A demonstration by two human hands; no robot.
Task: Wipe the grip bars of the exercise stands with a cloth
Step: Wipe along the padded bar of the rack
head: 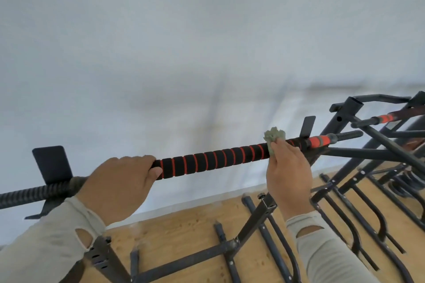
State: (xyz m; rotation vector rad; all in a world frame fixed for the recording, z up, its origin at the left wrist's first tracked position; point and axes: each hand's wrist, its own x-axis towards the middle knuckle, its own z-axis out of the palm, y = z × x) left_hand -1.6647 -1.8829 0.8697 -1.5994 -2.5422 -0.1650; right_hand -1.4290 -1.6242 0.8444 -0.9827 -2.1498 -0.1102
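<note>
Head view took in a pale wall [161,41] that filled the upper half, blurred and featureless apart from a faint vertical smear near the middle. Below it lay a wooden floor [184,232], much of it hidden behind black steel frames [259,220] whose feet and lower tubes were cut off at the bottom and right edges. Further stands [379,145] crowded the far right, tangled together so that it was hard to tell one from another; a second orange-collared bar [384,118] showed among them.

The grip bar [213,159] ran across the middle, rising from lower left to upper right. Its centre wore black foam ringed with thin red stripes, an orange collar [318,141] sat near its right end, and both ends were ribbed bare metal, the left one cut off by the frame edge. Two flat black brackets [51,163] stood up behind it.

The left hand [119,186] wrapped its fingers over the foam's left end, thumb underneath, hiding that part. The right hand [288,172] pinched a crumpled grey-green cloth [273,136] against the foam's right end, just left of the collar; the fingers beneath the cloth could not be made out. Both grey sleeves [46,243] had thumb holes.
</note>
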